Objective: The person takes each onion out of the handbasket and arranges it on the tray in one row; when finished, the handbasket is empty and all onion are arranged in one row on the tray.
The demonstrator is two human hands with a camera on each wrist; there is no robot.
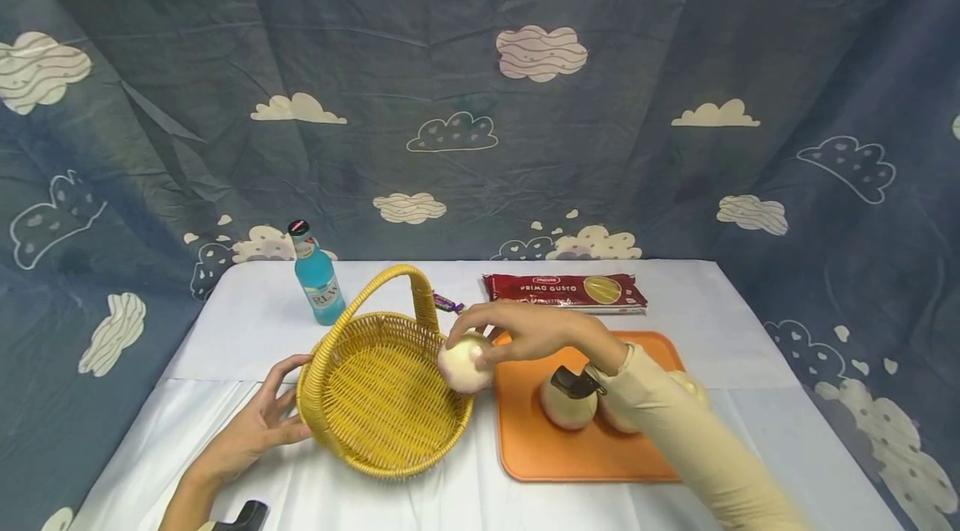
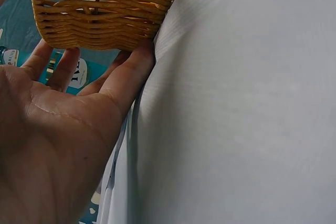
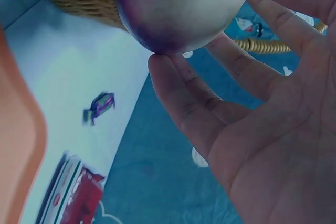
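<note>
A white and purple turnip [image 1: 463, 364] is held between the thumb and fingers of my right hand [image 1: 528, 331], at the right rim of a yellow wicker basket [image 1: 390, 398]. The purple side of that turnip [image 3: 173, 9] shows in the right wrist view. My left hand [image 1: 262, 423] touches the basket's left side, its fingers extended against the woven wall [image 2: 105, 17]. The basket's inside looks bare, and its handle arches over it. More turnips [image 1: 568, 402] lie on an orange tray [image 1: 525, 456] to the right, partly hidden by my right forearm.
A bottle of blue drink [image 1: 318, 285] stands behind the basket on the left. A small purple-wrapped candy [image 1: 447, 303] lies behind the basket's right side. Along the back of the white-covered table is a red pasta packet [image 1: 562, 291]. A cloud-patterned curtain [image 1: 450, 181] hangs behind.
</note>
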